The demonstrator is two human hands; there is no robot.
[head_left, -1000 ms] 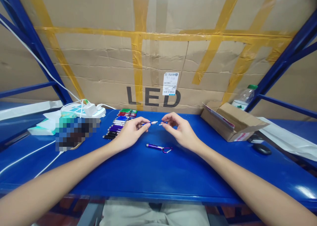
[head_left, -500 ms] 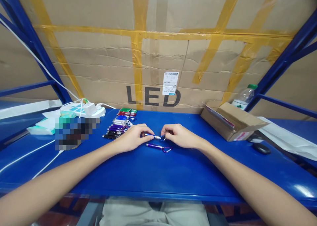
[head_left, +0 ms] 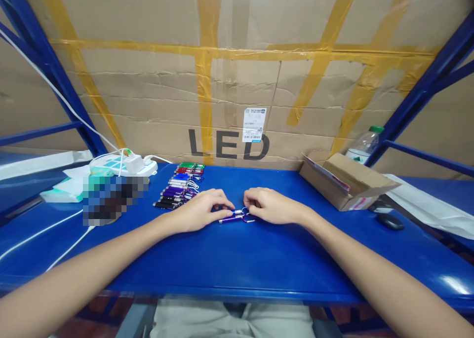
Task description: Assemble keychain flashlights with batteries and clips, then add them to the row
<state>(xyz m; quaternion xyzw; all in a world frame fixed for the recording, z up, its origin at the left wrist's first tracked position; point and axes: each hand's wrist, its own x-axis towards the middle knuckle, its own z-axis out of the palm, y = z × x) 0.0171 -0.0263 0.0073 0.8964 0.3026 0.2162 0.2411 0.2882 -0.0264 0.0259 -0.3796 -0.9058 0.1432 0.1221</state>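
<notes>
A small blue flashlight [head_left: 238, 212] with a carabiner clip is held between my two hands, low over the table. My left hand [head_left: 207, 209] pinches its body end with thumb and fingers. At the other end, my right hand [head_left: 264, 206] grips the blue clip. Just in front lies a purple flashlight [head_left: 230, 220], its clip [head_left: 248, 219] partly behind my right fingers. To the left of my left hand, a column of several flashlights [head_left: 180, 185] in green, red, blue, silver, purple and black rests on the table.
A blue table [head_left: 237, 259] stands before a large cardboard sheet [head_left: 148, 96]. At right are an open cardboard box [head_left: 355, 180], a bottle [head_left: 365, 143] and a black mouse [head_left: 390, 221]. At left are a power strip [head_left: 148, 168], a tissue pack [head_left: 62, 190] and white cables.
Both hands have moved slightly toward me with the blue flashlight, which now sits close against the purple one and partly overlaps its clip in view.
</notes>
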